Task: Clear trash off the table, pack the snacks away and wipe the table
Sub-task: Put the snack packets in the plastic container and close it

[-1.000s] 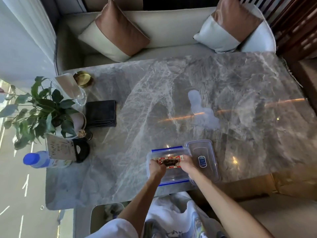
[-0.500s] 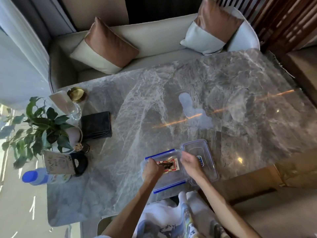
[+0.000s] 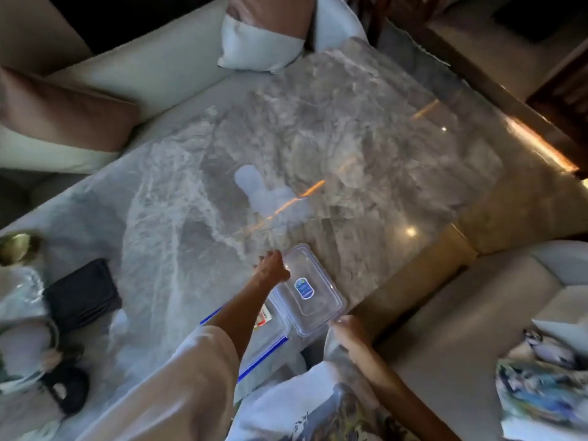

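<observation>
The left hand (image 3: pixel 271 268) has its fingers curled onto the far-left corner of the clear plastic lid (image 3: pixel 309 289), at about 11 o'clock on the lid; whether they pinch the edge or only press on it cannot be told. The right hand (image 3: pixel 348 332) meets the lid's near corner, at about 5 o'clock, its fingers bent under the rim and mostly hidden. The lid is a rounded rectangle, transparent and glossy, with a small blue oval sticker (image 3: pixel 304 288) in its middle. It lies tilted and overlaps the right side of a clear storage box (image 3: pixel 269 329) with blue clips, where a red-and-white snack packet (image 3: pixel 264 314) shows just under the left forearm. Both rest near the 6 o'clock edge of the marble table (image 3: pixel 350 148), a polished grey slab with pale veins and orange light streaks. At 9 o'clock on the table lies a flat dark folded cloth (image 3: pixel 83 294), beside blurred items. A cream sofa (image 3: pixel 152 68) with matte upholstery runs from 10 to 12 o'clock, carrying soft brown-and-white cushions (image 3: pixel 261 43).
</observation>
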